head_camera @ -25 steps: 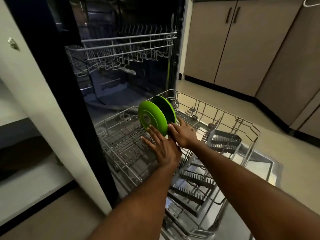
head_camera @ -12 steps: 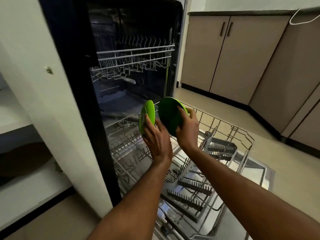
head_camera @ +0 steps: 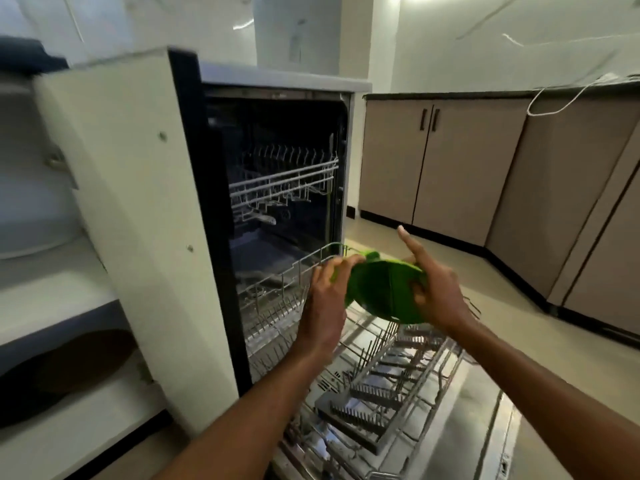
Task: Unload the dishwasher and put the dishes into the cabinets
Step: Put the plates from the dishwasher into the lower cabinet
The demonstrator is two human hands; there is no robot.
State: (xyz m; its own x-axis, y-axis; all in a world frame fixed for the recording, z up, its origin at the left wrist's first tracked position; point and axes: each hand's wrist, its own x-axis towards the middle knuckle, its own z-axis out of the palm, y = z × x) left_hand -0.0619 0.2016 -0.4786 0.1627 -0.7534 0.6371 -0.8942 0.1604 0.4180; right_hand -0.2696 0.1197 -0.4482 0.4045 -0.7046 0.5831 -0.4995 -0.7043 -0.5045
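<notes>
Two green plates (head_camera: 381,289) are held together above the pulled-out lower dishwasher rack (head_camera: 398,372); the nearer plate hides most of the other, which shows only as a green edge at the left. My left hand (head_camera: 325,303) grips the left rim with curled fingers. On the right rim, my right hand (head_camera: 436,292) pinches the nearer plate, thumb on its face and index finger pointing up. The lower rack looks bare of dishes where it can be seen.
The dishwasher door (head_camera: 485,431) lies open flat under the rack. The upper rack (head_camera: 284,181) sits inside the dark tub. An open cabinet with white shelves (head_camera: 52,292) and a dark round thing (head_camera: 69,372) is at the left. Closed beige cabinets (head_camera: 450,161) line the right wall.
Both plates were lifted out of the lower rack, one in each hand, and brought together. My view has risen and pulled back.
</notes>
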